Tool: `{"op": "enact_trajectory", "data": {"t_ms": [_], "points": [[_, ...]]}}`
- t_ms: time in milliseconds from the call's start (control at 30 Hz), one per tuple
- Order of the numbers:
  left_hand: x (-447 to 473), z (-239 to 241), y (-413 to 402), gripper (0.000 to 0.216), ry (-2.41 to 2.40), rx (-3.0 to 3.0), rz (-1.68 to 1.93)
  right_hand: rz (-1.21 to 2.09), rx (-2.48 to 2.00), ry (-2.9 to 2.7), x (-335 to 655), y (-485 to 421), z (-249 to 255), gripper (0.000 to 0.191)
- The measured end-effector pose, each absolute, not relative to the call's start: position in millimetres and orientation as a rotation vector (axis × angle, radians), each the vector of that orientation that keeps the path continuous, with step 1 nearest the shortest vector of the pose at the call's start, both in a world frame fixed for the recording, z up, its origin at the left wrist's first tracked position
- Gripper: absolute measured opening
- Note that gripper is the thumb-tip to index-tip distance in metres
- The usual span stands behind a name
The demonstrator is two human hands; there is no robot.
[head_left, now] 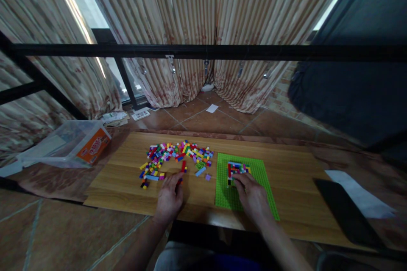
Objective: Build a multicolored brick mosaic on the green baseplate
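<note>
On the wooden table lies a green baseplate, with a group of colourful toy bricks joined on it in a frame-like shape. My right hand is over the plate, its thumb and fingers pinched at the near side of that group; the brick between them is mostly covered. My left hand rests on the wood left of the plate, fingers curled round a small brick that partly shows at the fingertips. Just beyond those fingertips stands a red brick.
A loose pile of many-coloured bricks spreads across the table at the back left. A clear plastic box with an orange label stands off the left end. At the right lie a dark flat object and white paper.
</note>
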State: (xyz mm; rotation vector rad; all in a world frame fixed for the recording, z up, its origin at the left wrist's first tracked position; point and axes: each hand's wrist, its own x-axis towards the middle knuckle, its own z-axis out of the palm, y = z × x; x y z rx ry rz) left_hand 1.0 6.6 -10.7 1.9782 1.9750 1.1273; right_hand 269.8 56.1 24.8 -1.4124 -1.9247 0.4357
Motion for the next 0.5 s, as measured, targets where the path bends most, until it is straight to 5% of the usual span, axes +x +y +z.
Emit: {"op": "enact_trajectory", "data": {"t_ms": [500], "points": [[3,-11,7,0.036,1.990,1.971,1.134,0.247,-1.514,-2.126,266,71,31,0.017]]}}
